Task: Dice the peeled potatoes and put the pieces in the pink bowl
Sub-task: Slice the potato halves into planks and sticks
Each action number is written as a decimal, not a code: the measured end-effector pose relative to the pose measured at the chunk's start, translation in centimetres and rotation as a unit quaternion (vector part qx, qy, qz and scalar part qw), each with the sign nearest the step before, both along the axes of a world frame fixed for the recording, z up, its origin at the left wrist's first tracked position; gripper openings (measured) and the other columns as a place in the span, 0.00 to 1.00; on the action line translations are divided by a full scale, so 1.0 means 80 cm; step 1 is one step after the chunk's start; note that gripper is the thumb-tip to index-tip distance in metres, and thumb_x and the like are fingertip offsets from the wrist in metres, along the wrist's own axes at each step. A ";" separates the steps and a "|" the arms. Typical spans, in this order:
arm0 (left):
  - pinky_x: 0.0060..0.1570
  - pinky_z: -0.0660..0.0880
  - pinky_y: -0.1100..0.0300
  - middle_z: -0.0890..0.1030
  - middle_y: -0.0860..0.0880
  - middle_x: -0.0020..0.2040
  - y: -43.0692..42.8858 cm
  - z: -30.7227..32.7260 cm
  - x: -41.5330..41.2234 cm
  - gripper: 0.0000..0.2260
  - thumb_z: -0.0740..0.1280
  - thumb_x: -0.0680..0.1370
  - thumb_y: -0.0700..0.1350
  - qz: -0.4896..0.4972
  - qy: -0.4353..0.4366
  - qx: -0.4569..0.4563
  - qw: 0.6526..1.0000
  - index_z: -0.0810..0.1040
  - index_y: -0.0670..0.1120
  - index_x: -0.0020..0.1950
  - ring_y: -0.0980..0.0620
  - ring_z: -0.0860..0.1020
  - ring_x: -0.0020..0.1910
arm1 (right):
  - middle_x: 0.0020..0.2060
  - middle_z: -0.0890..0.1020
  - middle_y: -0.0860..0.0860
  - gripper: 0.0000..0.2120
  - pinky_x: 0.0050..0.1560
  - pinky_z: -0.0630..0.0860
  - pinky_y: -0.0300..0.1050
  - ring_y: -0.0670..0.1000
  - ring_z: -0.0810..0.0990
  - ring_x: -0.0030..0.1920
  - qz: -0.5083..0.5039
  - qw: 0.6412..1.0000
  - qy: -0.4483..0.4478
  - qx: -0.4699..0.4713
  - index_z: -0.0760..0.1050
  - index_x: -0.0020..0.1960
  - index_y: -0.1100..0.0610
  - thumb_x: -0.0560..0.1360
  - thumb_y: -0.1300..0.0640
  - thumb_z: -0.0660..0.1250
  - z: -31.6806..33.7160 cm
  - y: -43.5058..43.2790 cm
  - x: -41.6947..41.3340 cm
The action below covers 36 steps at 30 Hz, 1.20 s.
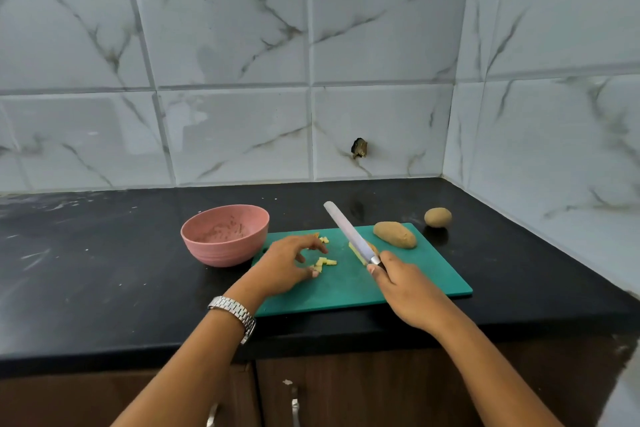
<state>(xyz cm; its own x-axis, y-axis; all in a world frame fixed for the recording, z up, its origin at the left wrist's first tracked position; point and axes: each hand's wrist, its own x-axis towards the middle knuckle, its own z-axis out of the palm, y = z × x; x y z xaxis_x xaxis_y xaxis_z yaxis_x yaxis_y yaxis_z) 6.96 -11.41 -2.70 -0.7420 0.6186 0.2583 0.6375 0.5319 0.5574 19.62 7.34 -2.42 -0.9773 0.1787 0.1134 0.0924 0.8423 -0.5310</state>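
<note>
A green cutting board (408, 274) lies on the black counter. The pink bowl (225, 236) stands just left of it. My right hand (405, 288) grips the handle of a knife (349, 232), its blade pointing up and left over a partly cut potato piece (356, 251). Small yellow potato cubes (325, 262) lie on the board, with a few more (323, 239) near its far edge. My left hand (287, 263) hovers over the cubes, fingers loosely curled around them, thumb beside them. A long potato (394, 234) rests on the board's far right corner.
A round potato (437, 217) sits on the counter (104, 270) beyond the board's right end. Marble-tiled walls close off the back and right side. Cabinet doors with handles (294, 406) are below the counter edge. A metal watch (233, 314) is on my left wrist.
</note>
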 end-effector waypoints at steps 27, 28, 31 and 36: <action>0.39 0.73 0.68 0.78 0.55 0.40 0.044 0.000 -0.067 0.05 0.74 0.72 0.41 0.028 0.094 -0.003 0.995 0.80 0.48 0.40 0.57 0.75 0.37 | 0.32 0.70 0.51 0.03 0.26 0.69 0.38 0.42 0.66 0.27 0.020 0.962 0.097 -0.254 0.66 0.53 0.43 0.84 0.48 0.54 -0.021 0.024 0.003; 0.38 0.72 0.71 0.79 0.55 0.40 0.044 -0.002 -0.066 0.05 0.75 0.71 0.42 0.014 0.086 -0.019 0.996 0.79 0.48 0.40 0.58 0.75 0.37 | 0.32 0.70 0.51 0.03 0.26 0.69 0.38 0.42 0.66 0.27 0.020 0.962 0.096 -0.256 0.66 0.53 0.43 0.84 0.48 0.54 -0.021 0.024 0.003; 0.39 0.69 0.72 0.79 0.55 0.41 0.048 -0.009 -0.065 0.04 0.73 0.73 0.43 -0.024 0.077 -0.061 0.995 0.79 0.49 0.41 0.58 0.75 0.38 | 0.32 0.70 0.50 0.03 0.25 0.69 0.38 0.42 0.67 0.26 0.017 0.959 0.098 -0.264 0.67 0.54 0.43 0.84 0.48 0.54 -0.021 0.024 0.003; 0.46 0.69 0.66 0.78 0.53 0.44 0.055 -0.008 -0.073 0.06 0.67 0.75 0.36 -0.028 0.150 -0.092 0.984 0.81 0.47 0.45 0.57 0.74 0.42 | 0.33 0.72 0.50 0.01 0.27 0.70 0.36 0.43 0.69 0.28 0.005 0.959 0.093 -0.268 0.65 0.54 0.42 0.84 0.48 0.55 -0.020 0.024 0.003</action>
<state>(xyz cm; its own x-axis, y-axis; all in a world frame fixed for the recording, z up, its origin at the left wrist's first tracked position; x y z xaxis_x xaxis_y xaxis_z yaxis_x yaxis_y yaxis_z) 1.09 -7.05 -3.37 -0.6127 0.7135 0.3398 0.7900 0.5651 0.2378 19.85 9.26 -4.06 -0.9508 0.2511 0.1814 -0.0531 0.4448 -0.8940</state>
